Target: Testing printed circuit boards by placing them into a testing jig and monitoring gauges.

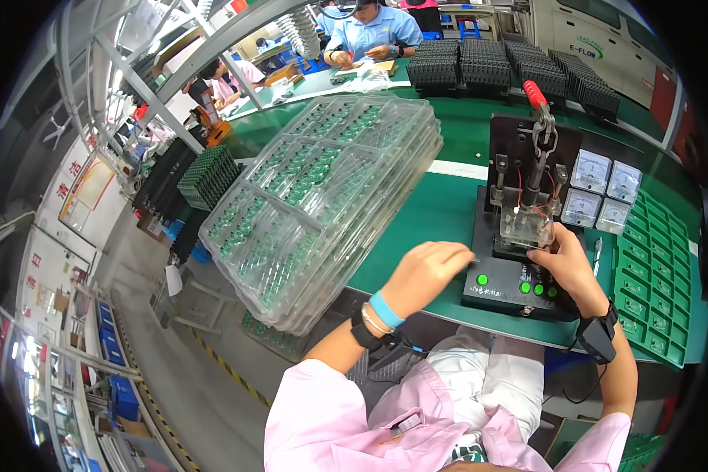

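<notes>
Nearest, the person's lap in white cloth [488,377], pink sleeves [318,409] to either side; left wrist carries a light blue band [387,309] and a dark strap [366,337], right wrist a black strapped device [598,338]. Left of the two hands [429,275]: palm down, fingers together and lightly bent, tips at the left edge of the black fixture [499,267]; cannot tell whether anything is under them. Right hand [572,263]: thumb and forefinger parted at the front of the fixture, just below its clear block [523,228]; cannot tell whether a small part sits between them.

Fixture stands on the green surface [440,204], in front of the person and to the right; green round buttons [482,280] along its front panel, red-handled lever [535,94] upright at its top; red wires run to the clear block. Right of it, a green compartment tray [654,275], small clear pieces in some pockets; just behind that, four square dial meters [591,171] in a cluster.

Left, a tilted stack of clear trays [374,240], green circuit boards [315,165] in its compartments; farther, rows of black racks [460,63]; beyond, a co-worker in blue [377,31], both hands low over the far side.
</notes>
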The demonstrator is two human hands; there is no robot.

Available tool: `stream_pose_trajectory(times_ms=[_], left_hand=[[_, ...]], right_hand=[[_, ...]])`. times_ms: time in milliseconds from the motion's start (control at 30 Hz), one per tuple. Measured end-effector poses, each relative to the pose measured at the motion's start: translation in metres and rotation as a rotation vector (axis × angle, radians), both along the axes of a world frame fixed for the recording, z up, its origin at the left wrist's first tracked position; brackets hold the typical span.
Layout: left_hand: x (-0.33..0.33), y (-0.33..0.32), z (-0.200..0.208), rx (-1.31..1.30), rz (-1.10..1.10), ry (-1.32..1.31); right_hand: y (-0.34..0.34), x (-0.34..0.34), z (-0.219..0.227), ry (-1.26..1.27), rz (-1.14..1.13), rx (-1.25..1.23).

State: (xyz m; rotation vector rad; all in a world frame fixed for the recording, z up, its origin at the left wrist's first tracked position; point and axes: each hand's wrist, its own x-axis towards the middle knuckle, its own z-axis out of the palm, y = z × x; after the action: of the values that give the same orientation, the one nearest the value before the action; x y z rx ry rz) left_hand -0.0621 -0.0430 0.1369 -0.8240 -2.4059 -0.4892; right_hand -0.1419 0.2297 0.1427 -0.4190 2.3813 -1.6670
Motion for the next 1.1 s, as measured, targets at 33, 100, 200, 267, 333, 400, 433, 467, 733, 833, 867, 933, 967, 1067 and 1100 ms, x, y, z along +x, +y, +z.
stream_pose_trajectory(times_ms=[33, 100, 200, 267, 333, 400, 433, 467, 733, 833, 867, 933, 967, 1067, 1100], left_hand=[[-0.002, 0.010, 0.001, -0.005, -0.058, 0.007], [-0.008, 0.032, 0.000, -0.014, -0.103, 0.081], [-0.019, 0.062, -0.005, -0.015, -0.132, 0.164], [-0.022, 0.076, -0.010, 0.001, -0.096, 0.176], [-0.021, 0.084, -0.015, 0.003, -0.092, 0.220], [-0.022, 0.088, -0.018, -0.008, -0.096, 0.304], [-0.023, 0.088, -0.019, -0.001, -0.092, 0.296], [-0.024, 0.088, -0.019, 0.007, -0.069, 0.240], [-0.036, 0.085, -0.014, 0.048, -0.114, 0.018], [-0.033, 0.088, -0.013, 0.063, -0.107, 0.017], [-0.032, 0.089, -0.013, 0.063, -0.102, -0.005], [-0.031, 0.092, -0.012, 0.058, -0.089, -0.062], [-0.031, 0.092, -0.011, 0.052, -0.085, -0.048], [-0.030, 0.093, -0.008, 0.074, -0.063, -0.087], [-0.030, 0.093, -0.007, 0.065, -0.058, -0.087]], right_hand=[[0.002, 0.000, 0.000, 0.047, 0.010, -0.015], [0.010, 0.004, 0.002, 0.155, -0.021, 0.116], [0.033, 0.015, 0.007, 0.172, -0.051, 0.142], [0.055, 0.025, 0.008, 0.108, -0.041, 0.032], [0.083, 0.033, 0.003, 0.122, -0.148, -0.030], [0.118, 0.037, -0.005, 0.149, -0.220, -0.123], [0.139, 0.037, -0.009, 0.173, -0.292, -0.147], [0.158, 0.035, -0.014, 0.171, -0.387, -0.162], [0.316, -0.018, -0.070, 0.227, -0.636, -0.199], [0.381, -0.064, -0.098, 0.283, -0.746, -0.119], [0.404, -0.079, -0.107, 0.296, -0.813, -0.077], [0.447, -0.111, -0.119, 0.275, -0.783, -0.042], [0.464, -0.126, -0.125, 0.243, -0.768, -0.006], [0.492, -0.153, -0.146, 0.182, -0.776, 0.078], [0.496, -0.158, -0.150, 0.155, -0.799, 0.141]])
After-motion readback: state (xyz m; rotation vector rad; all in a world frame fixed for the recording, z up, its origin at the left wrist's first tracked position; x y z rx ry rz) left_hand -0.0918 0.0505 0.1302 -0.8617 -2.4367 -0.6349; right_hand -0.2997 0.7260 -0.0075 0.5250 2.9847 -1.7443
